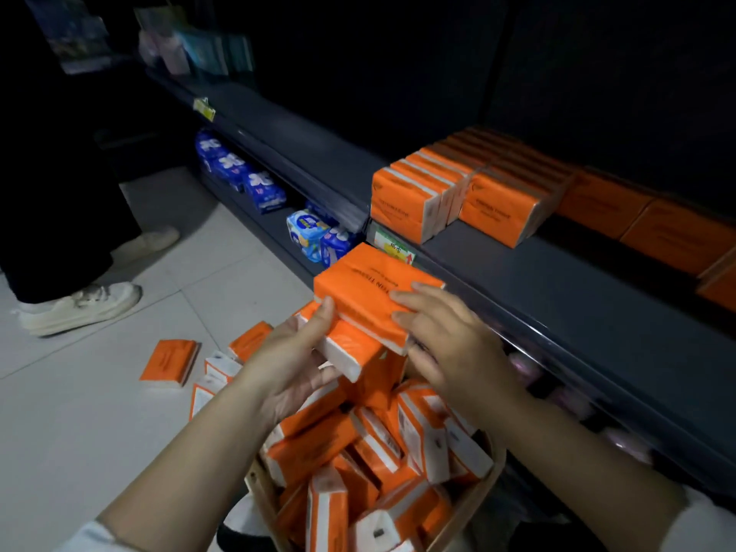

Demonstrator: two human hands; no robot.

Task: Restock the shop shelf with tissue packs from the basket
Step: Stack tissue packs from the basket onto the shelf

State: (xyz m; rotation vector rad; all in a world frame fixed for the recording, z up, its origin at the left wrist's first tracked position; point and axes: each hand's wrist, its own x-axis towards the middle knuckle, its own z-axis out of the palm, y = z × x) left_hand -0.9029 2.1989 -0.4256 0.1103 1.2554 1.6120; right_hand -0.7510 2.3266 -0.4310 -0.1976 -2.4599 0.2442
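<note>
A small stack of orange tissue packs point(370, 290) is held between both hands just in front of the dark shelf point(517, 280). My left hand point(294, 360) grips its left side, thumb on the top pack and fingers under the lower pack. My right hand point(446, 336) holds the right side with its fingers over the top. Below my hands the wooden basket point(259, 488) is full of several more orange and white packs. On the shelf stand two rows of the same packs point(430, 189), with more packs point(637, 221) lying further right.
Several packs point(169, 362) lie loose on the white tiled floor left of the basket. Another person's legs and white shoes point(79, 304) stand at the left. Blue packages point(239, 173) fill the lower shelf. A price label point(392, 245) sits on the shelf edge.
</note>
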